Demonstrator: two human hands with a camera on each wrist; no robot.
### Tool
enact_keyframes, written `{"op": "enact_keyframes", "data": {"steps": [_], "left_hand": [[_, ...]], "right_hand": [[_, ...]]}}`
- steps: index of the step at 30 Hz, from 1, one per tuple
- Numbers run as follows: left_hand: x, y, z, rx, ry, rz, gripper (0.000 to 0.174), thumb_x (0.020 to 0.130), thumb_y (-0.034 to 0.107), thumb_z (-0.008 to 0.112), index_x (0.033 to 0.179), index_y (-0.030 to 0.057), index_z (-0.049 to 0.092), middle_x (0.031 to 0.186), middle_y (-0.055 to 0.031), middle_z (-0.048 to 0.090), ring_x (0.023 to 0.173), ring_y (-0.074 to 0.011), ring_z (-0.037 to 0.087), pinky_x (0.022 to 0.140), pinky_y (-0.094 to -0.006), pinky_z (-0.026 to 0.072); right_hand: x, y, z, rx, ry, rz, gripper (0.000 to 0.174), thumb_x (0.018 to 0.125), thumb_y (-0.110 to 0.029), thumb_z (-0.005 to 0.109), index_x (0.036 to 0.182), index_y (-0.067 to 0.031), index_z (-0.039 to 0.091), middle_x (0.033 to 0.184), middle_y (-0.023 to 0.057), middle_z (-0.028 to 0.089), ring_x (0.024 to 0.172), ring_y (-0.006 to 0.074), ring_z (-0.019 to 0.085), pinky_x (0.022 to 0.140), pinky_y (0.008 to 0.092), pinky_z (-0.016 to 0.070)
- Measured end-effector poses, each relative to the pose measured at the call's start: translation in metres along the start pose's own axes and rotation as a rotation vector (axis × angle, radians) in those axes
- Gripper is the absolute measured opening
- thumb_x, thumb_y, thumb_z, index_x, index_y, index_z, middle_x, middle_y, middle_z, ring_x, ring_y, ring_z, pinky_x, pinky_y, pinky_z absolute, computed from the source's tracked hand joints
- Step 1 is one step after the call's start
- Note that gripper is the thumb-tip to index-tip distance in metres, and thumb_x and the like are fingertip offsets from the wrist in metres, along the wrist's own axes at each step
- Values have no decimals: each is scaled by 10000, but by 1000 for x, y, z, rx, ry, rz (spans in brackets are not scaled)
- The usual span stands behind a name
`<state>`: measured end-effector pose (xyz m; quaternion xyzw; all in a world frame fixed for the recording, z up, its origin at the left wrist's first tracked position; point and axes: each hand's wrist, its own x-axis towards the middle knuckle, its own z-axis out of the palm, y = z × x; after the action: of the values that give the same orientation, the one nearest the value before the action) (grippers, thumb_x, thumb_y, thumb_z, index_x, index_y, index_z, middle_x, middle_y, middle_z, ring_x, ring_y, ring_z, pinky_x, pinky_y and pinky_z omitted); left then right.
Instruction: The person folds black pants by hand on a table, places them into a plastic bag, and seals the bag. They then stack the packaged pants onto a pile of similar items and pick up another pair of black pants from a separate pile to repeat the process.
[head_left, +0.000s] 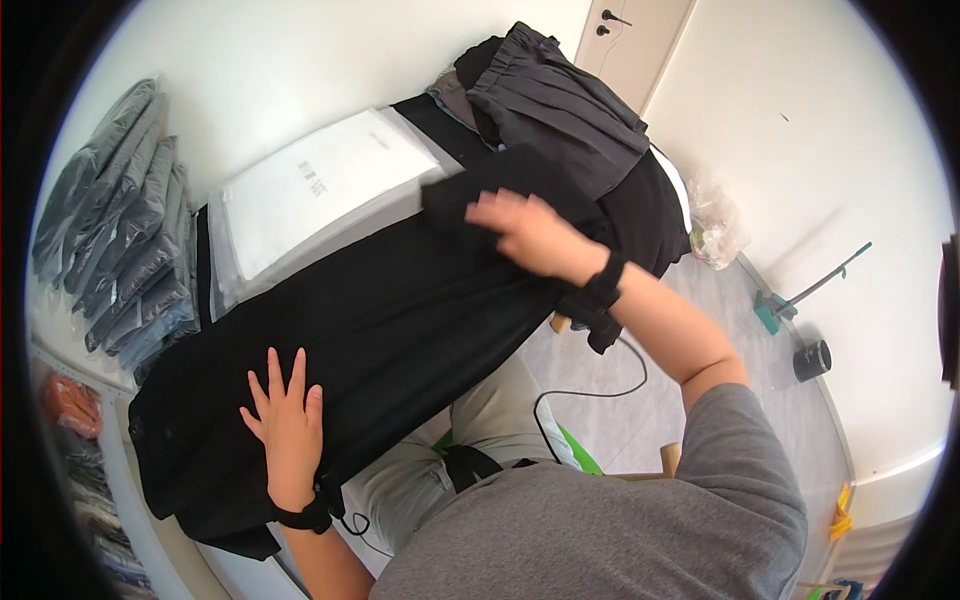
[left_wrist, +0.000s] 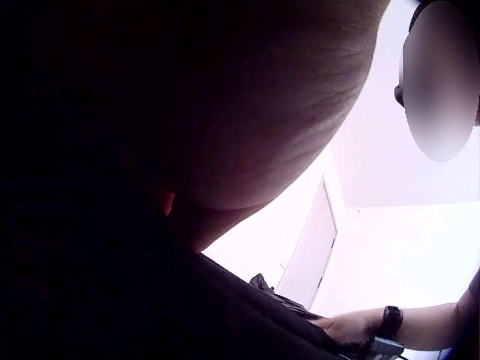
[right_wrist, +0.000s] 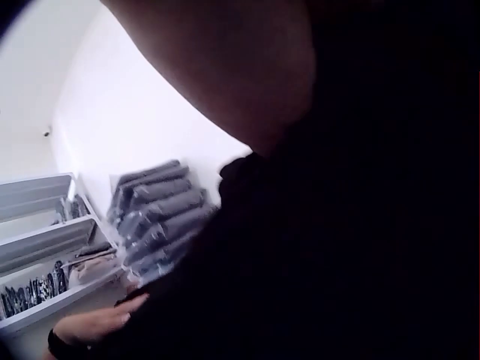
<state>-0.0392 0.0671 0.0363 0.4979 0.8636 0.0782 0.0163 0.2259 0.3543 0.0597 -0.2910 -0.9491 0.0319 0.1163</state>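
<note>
A long black garment [head_left: 400,320] lies across the work surface in front of the person. The left hand [head_left: 288,425] rests flat on its near left part, fingers spread. At the far right end, the right hand [head_left: 535,235], slightly blurred, lies over a dark folded flap [head_left: 450,200] of the cloth with its fingers extended; its thumb is not clearly visible. In the left wrist view the right hand [left_wrist: 349,330] touches the dark cloth. The left hand [right_wrist: 94,326] appears low in the right wrist view, at the cloth's edge.
Plastic-wrapped garments [head_left: 120,220] are stacked at the left. Clear bags [head_left: 330,180] lie behind the black garment, and grey pleated clothing [head_left: 560,110] is piled at the far end. A black cable [head_left: 590,392] hangs below. Shelves [right_wrist: 45,247] hold packed items.
</note>
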Motion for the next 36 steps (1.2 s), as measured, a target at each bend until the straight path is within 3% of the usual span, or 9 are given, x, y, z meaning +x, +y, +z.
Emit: {"op": "enact_keyframes", "data": {"steps": [4,9,18,22,24,26,28,31,36], "left_hand": [[0,1,-2,-17,-11,-21,451,973,327,425,1421,276,406,1551,-55,224,1412,-386,179,1067,-668,132],[0,2,-3,-8,-25,-28,452,971,321,427,1420,275,406,1551,-57,223,1413,-383,178,1068,-668,130],[0,2,-1,14,3,-4,460,963,294,458,1418,250,409,1538,-83,241,1397,-419,195,1051,-684,163],[-1,0,1,17,7,-5,460,964,294,455,1419,253,408,1539,-83,238,1397,-419,195,1051,-684,164],[-1,0,1,11,16,7,459,965,301,452,1419,256,407,1540,-82,238,1395,-421,200,1051,-683,164],[-1,0,1,8,16,5,458,966,300,450,1419,257,407,1539,-82,239,1394,-421,203,1051,-683,164],[0,-1,1,1,21,8,457,966,300,448,1419,257,407,1539,-82,240,1392,-422,207,1051,-682,165],[-1,-1,2,7,33,12,457,966,299,449,1419,257,407,1538,-82,243,1391,-423,211,1050,-683,168],[0,0,2,28,22,1,456,968,304,448,1419,259,406,1539,-79,240,1392,-422,209,1052,-680,173]], "right_hand": [[-16,-12,30,4,-111,51,563,884,-163,561,1413,-249,390,1510,90,307,1413,295,244,1079,596,246],[-13,6,20,365,-87,92,492,933,-174,508,1411,-194,394,1474,112,369,1393,290,292,1104,563,216],[-43,-6,26,-28,3,-86,520,885,-278,581,1379,-191,443,1448,133,406,1387,322,296,1113,531,216],[-45,9,-14,283,50,-130,449,885,-367,582,1264,-127,575,1393,168,459,1337,348,361,1090,505,268],[-45,32,-11,116,372,86,427,896,-383,572,1237,-126,596,1362,162,489,1309,355,392,1071,508,294],[-58,43,15,-318,265,404,407,885,-355,594,1210,-111,603,1359,159,487,1300,363,395,1069,496,307],[-62,45,26,-397,348,319,425,865,-338,619,1209,-91,585,1364,179,471,1303,363,390,1071,482,312],[-64,38,25,-134,670,449,607,806,-314,680,1293,-17,474,1340,243,455,1256,401,415,1067,454,323],[-88,13,33,1101,1133,853,469,874,-200,647,1238,53,494,1270,152,505,1188,254,491,1008,329,372]]}}
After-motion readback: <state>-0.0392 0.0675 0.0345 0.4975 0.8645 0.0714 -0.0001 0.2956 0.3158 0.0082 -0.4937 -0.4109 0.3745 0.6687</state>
